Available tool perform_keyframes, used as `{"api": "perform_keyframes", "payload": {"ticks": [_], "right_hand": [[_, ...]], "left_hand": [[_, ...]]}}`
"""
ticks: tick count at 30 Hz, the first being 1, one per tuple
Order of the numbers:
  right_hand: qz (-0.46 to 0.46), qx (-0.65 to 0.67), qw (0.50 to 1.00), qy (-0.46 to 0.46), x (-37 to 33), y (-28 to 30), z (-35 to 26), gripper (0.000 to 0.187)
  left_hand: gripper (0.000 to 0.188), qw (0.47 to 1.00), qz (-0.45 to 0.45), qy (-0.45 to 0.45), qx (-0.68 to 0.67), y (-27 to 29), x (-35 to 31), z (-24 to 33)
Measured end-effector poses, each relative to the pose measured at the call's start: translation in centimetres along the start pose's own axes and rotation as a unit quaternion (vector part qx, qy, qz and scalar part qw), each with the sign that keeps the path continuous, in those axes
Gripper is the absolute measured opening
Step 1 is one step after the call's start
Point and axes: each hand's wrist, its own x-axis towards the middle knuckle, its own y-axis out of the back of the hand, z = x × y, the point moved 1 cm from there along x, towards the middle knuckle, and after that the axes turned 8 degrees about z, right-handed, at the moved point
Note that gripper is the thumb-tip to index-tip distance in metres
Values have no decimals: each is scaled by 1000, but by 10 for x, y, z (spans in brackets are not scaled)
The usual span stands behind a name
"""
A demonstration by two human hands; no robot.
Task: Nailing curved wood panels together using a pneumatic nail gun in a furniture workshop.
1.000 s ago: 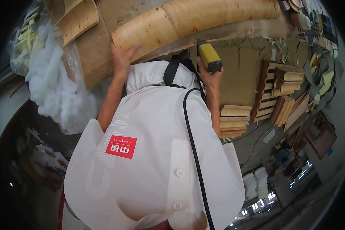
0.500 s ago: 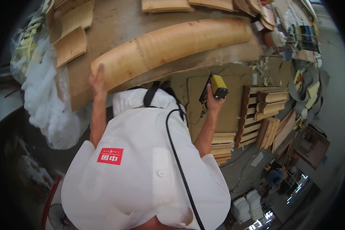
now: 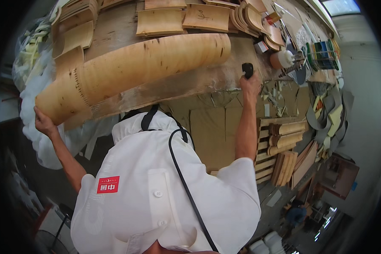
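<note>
My left hand point(image 3: 45, 122) grips the near left end of a long curved plywood panel point(image 3: 139, 63), thumb and fingers on its edge. The panel lies over the workbench, its left end sticking out past the bench edge. A row of dark staples or stitch-like marks point(image 3: 79, 86) crosses it near that end. My right hand point(image 3: 251, 84) is wrapped round a staple gun point(image 3: 247, 70) at the front of the bench, apart from the panel's right end. Only the gun's dark end shows now; its yellow body is turned out of sight.
Stacks of curved plywood pieces point(image 3: 161, 22) line the back of the workbench point(image 3: 178, 84). At its right stand a glue bottle point(image 3: 281, 59) and a wire basket point(image 3: 321, 55). White stuffing point(image 3: 42, 139) hangs at the left. A wooden pallet with boards point(image 3: 279, 144) is on the floor; a person point(image 3: 296, 215) is farther off.
The panel has slid left, with my left hand on its end. My right hand has brought the staple gun forward and slightly right, turning it so its yellow body no longer shows.
</note>
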Motion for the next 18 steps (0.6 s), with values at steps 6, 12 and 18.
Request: {"api": "perform_keyframes", "payload": {"ticks": [6,12,18], "right_hand": [[-8,-52,998,40,89,-79,23,39],[-13,25,996,84,103,-109,20,46],[-141,328,932,58,88,-111,-17,52]], "left_hand": [[45,983,107,-137,-64,28,-13,44],[44,975,135,-160,-77,33,-24,78],[40,946,152,-228,-174,46,-24,112]]}}
